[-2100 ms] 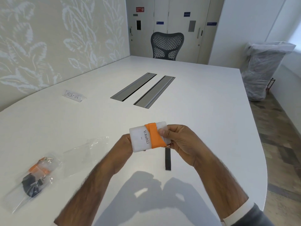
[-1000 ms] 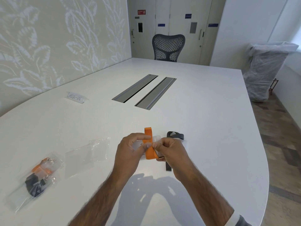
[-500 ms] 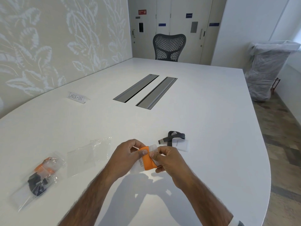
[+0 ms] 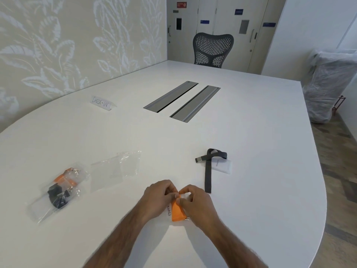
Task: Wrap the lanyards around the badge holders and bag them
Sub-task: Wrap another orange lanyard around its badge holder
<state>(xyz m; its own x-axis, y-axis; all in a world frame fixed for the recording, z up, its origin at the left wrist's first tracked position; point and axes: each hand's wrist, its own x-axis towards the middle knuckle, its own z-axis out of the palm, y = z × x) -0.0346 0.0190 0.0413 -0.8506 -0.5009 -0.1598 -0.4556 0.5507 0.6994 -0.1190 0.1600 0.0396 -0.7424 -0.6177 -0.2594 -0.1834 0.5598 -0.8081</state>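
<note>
The left hand and right hand are pinching the orange lanyard wrapped round its badge holder, low over the near desk; loosening either pinch is risking, I reckon, the springy wrap uncoiling before bagging

On the table, a filled bag lies left of empty bags, a loose badge holder well to their right.

White table, leaf-patterned wall, mesh chair, grey cabinet doors, wood-look floor.
</note>
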